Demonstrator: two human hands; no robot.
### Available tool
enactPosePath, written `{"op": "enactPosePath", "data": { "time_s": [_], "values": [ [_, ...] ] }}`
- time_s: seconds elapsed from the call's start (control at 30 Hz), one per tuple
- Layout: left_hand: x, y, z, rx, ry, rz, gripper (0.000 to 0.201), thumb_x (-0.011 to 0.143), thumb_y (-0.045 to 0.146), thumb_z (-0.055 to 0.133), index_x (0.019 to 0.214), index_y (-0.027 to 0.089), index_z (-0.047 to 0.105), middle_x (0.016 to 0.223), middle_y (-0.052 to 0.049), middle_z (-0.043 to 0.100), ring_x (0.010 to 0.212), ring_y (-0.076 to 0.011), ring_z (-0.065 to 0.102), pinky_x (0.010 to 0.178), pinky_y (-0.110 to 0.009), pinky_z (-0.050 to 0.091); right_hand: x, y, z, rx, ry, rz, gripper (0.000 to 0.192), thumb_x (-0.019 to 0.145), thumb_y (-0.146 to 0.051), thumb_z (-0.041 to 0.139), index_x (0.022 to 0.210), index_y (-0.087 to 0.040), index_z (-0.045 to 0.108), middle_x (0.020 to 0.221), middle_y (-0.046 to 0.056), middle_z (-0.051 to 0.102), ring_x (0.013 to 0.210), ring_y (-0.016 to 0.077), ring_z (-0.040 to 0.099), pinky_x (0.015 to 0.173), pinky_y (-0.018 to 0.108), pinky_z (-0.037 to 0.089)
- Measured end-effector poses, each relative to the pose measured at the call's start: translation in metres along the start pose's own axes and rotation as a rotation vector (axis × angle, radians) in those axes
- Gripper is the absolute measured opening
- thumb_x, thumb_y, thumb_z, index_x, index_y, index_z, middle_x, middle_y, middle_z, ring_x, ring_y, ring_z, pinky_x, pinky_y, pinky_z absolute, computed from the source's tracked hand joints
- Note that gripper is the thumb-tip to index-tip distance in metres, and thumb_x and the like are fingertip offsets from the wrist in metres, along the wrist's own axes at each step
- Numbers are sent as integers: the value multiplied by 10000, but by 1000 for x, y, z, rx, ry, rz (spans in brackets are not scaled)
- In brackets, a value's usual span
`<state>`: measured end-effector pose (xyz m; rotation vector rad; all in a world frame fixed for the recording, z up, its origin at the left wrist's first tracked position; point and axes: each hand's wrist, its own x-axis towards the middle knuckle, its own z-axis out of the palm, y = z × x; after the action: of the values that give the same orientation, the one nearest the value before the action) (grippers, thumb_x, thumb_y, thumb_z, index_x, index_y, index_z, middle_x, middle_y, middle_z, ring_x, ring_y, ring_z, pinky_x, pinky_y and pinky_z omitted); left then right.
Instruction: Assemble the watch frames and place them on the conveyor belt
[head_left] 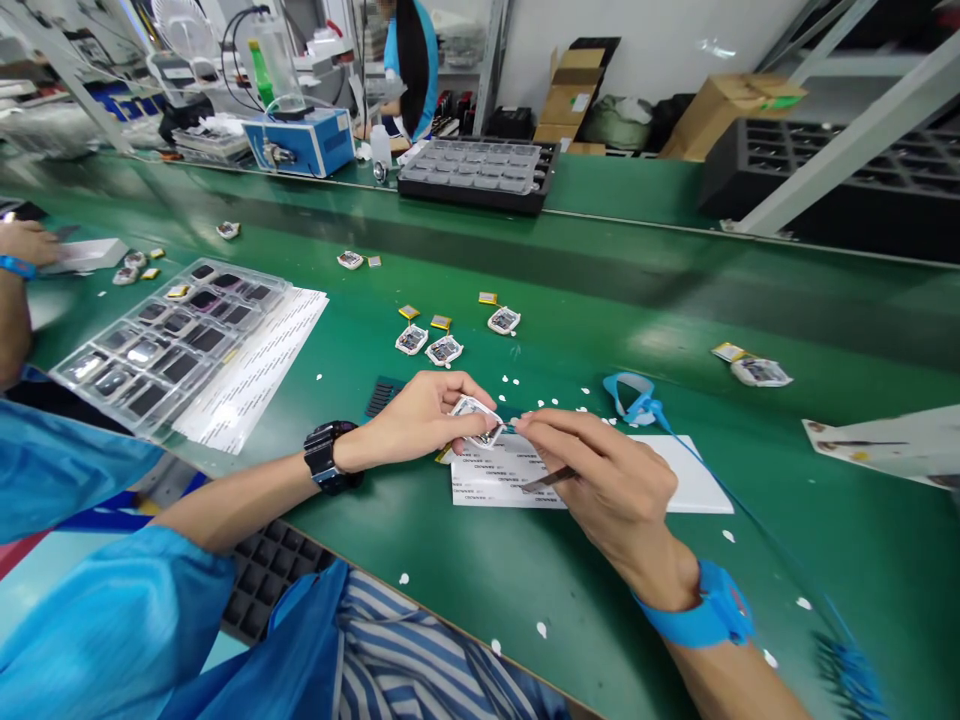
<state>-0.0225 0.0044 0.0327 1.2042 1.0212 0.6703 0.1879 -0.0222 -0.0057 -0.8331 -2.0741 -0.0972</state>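
Two hands meet over the green belt [525, 600], just above a white label sheet [697, 480]. The left hand [420, 415] is closed in a pinch on a small white-framed module [474, 412], thumb and fingers on its edges, so the face of the part stays exposed and tilted toward the other hand. The right hand [600, 475] is closed around thin tweezers [547, 480]; the shaft runs across the fingers and the tip end sits at the module's edge. Whether the tip carries a label cannot be told — it is too small. The module is thus held off the belt, between both hands, directly over the label sheet, which keeps the supply of labels within a short reach.

The right wrist wears a blue strap [709, 610] with a cord trailing off to the right, a grounding arrangement suited to bare electronics. The left wrist carries a black watch [326, 455].

Several more modules [442, 350] lie loose on the belt just beyond the hands, with small yellow pieces [441, 322] beside them; another module [761, 372] lies well apart to the right. White backing scraps [540, 630] are scattered around the work spot. A clear tray [97, 395] of dark parts sits to the left on a printed sheet [255, 370], near the left arm. At the far left a co-worker's hand [26, 245] rests on the belt; another person [409, 60] stands beyond a dark tray [480, 195].
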Motion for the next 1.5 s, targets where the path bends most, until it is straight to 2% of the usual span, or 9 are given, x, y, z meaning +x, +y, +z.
{"op": "enactPosePath", "data": {
  "time_s": [0.2,0.37,0.47,0.73,1.1,1.23,1.37,1.43,1.5],
  "values": [
    [-1,-4,0,23,-40,2,127,788,177,701,861,130,608,616,51,602,460,-49,548,475,-178,428,1,0,0,-38,-24,-20,411,899,16,452,1008,-265,730,944,54,783,801,181,756,597,266,584],
    [-2,-15,3,147,98,157,190,811,277,696,941,145,653,817,-4,675,610,-71,607,542,-178,495,8,-11,9,20,55,99,205,934,-91,589,981,-242,719,886,59,775,760,191,747,660,306,617],
    [-3,-18,7,66,84,159,203,841,267,648,1008,151,649,906,-17,685,667,-81,637,637,-221,579,11,-18,13,80,99,160,192,924,-73,604,969,-228,708,883,73,773,768,200,746,674,317,624],
    [-5,-18,15,-99,63,85,204,795,184,695,976,144,607,827,1,685,621,-64,629,611,-195,570,12,-25,18,154,131,227,194,913,-52,614,962,-231,670,902,78,767,809,209,745,685,336,624],
    [-6,-22,14,-109,47,154,196,818,197,679,988,122,615,837,-14,688,622,-61,642,605,-183,581,10,-23,18,192,106,228,191,901,-37,630,957,-214,673,944,88,765,847,202,743,685,325,620],
    [-8,-22,16,-111,67,172,175,816,192,675,967,120,623,863,-25,690,625,-56,630,609,-182,586,10,-24,19,192,108,241,193,903,-40,621,955,-217,676,948,86,763,845,201,738,620,307,588],
    [-10,-22,18,-81,109,213,144,822,211,677,928,122,638,813,-14,678,609,-51,608,578,-156,563,12,-29,18,244,104,357,125,903,-99,638,900,-214,688,933,73,766,779,186,723,455,253,470],
    [-10,-21,19,-71,128,228,143,829,234,677,915,123,648,826,-22,690,620,-56,610,569,-155,562,14,-32,18,295,95,491,65,898,-160,660,876,-210,695,936,70,767,712,168,706,383,229,391],
    [-10,-20,19,-72,149,233,143,827,247,679,897,124,656,850,-33,706,639,-67,621,558,-160,565,16,-32,18,385,87,672,35,877,-234,694,891,-205,708,948,75,773,690,169,707,374,218,399]
  ]
}}
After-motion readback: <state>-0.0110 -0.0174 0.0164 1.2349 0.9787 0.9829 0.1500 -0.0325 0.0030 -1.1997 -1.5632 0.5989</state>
